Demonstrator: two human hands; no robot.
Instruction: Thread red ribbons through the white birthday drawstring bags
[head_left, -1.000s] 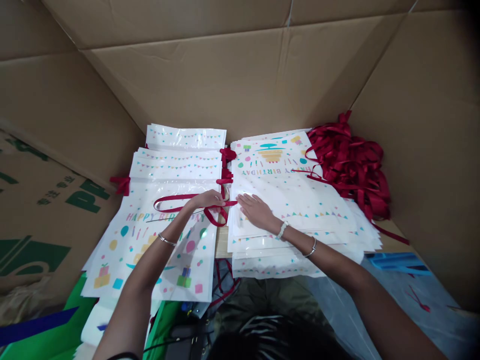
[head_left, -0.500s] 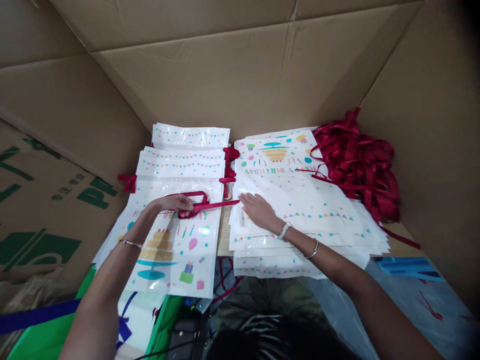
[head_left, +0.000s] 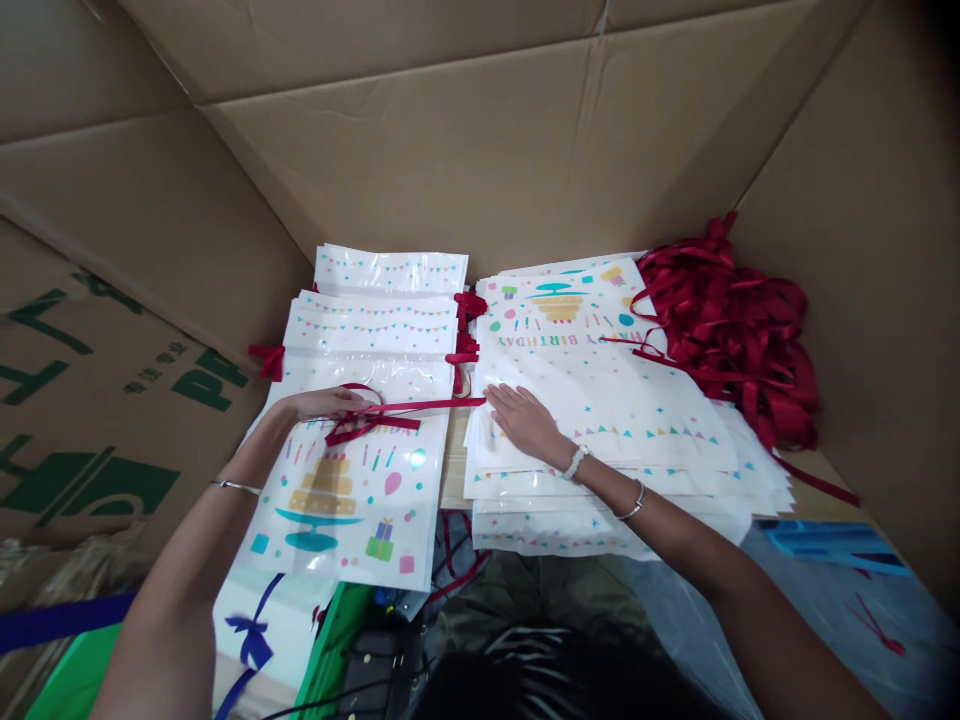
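My left hand (head_left: pixel 330 404) is closed on a red ribbon (head_left: pixel 427 405) above the left stack of printed sheets (head_left: pixel 322 495). Loops and a loose tail of the ribbon hang about its fingers. From there the ribbon runs taut to the left edge of the right stack of white printed sheets (head_left: pixel 600 395), ending by the fingertips of my right hand (head_left: pixel 527 424). That hand lies flat on the right stack, fingers stretched out together. Both stacks carry cakes, bunting and birthday lettering. Whether the ribbon passes under the right fingertips is too small to tell.
A heap of red ribbon (head_left: pixel 739 345) lies right of the stacks. Tied red bows (head_left: pixel 268 361) stick out at the left stack's sides. Cardboard walls (head_left: pixel 420 170) enclose the back and sides. At lower left are a purple bow (head_left: pixel 251 640) and a green box edge (head_left: pixel 330 640).
My left hand has moved left and slightly up, pulling the ribbon; its loop has shrunk and a loose tail shows. My right hand stays flat on the right stack. The view has shifted slightly.
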